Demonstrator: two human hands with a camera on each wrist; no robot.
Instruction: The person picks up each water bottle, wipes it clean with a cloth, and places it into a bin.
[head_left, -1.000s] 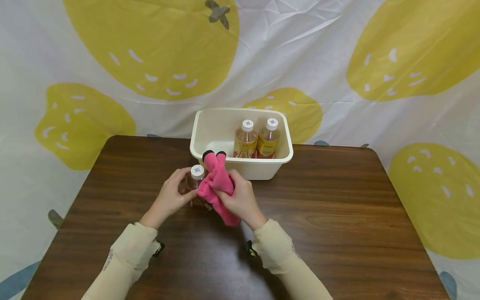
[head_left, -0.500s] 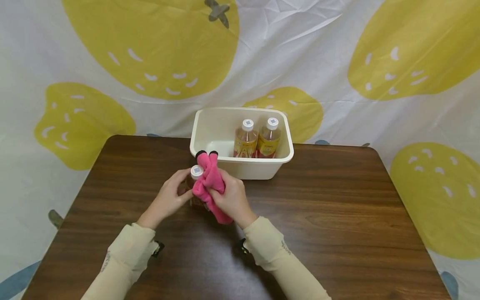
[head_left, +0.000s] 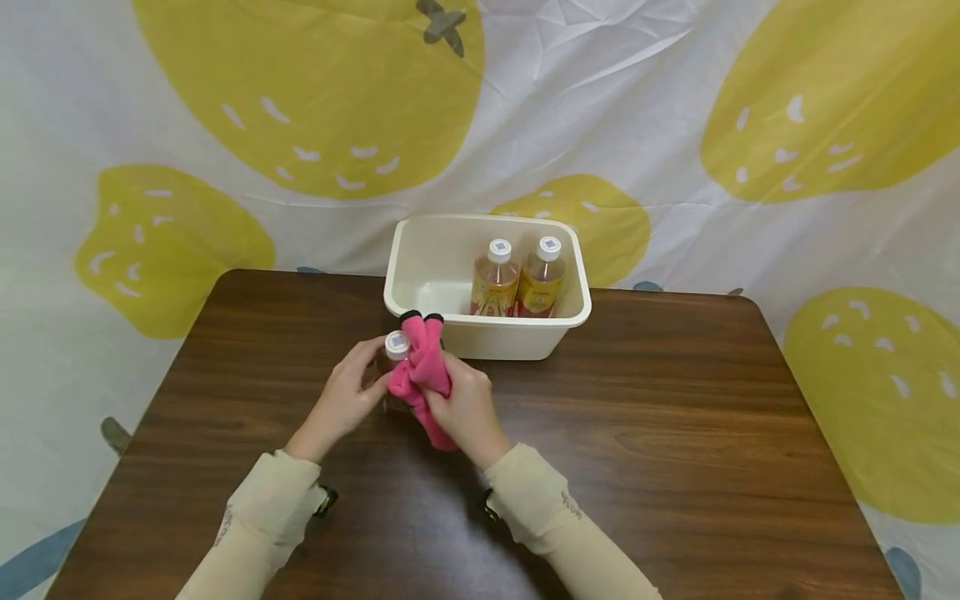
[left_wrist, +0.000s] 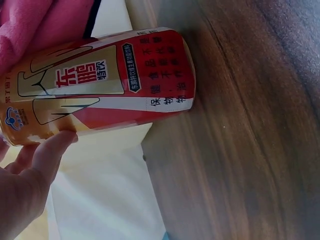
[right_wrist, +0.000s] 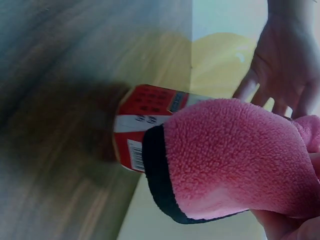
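Note:
A drink bottle with a white cap [head_left: 397, 345] and a red and gold label [left_wrist: 100, 85] stands upright on the table, just in front of the bin. My left hand [head_left: 347, 396] grips its upper part from the left, thumb and fingers round it. In my right hand [head_left: 468, 408] is a bunched pink cloth [head_left: 429, 367] with black edging, held against the bottle's right side. Much of the bottle is hidden behind the cloth in the head view. From the right wrist, only the bottle's lower label [right_wrist: 150, 112] shows past the cloth.
At the back of the table stands a cream plastic bin [head_left: 495, 340]. Two similar bottles, one on the left [head_left: 495, 287] and one on the right [head_left: 540, 285], stand upright in its right half. Behind hangs a lemon-print curtain [head_left: 585, 108]. Brown wood tabletop [head_left: 660, 433] extends to both sides.
My right hand has shifted left with the pink cloth, closer over the bottle, then slightly down towards me. The left hand keeps its grip and the bottle stays in place.

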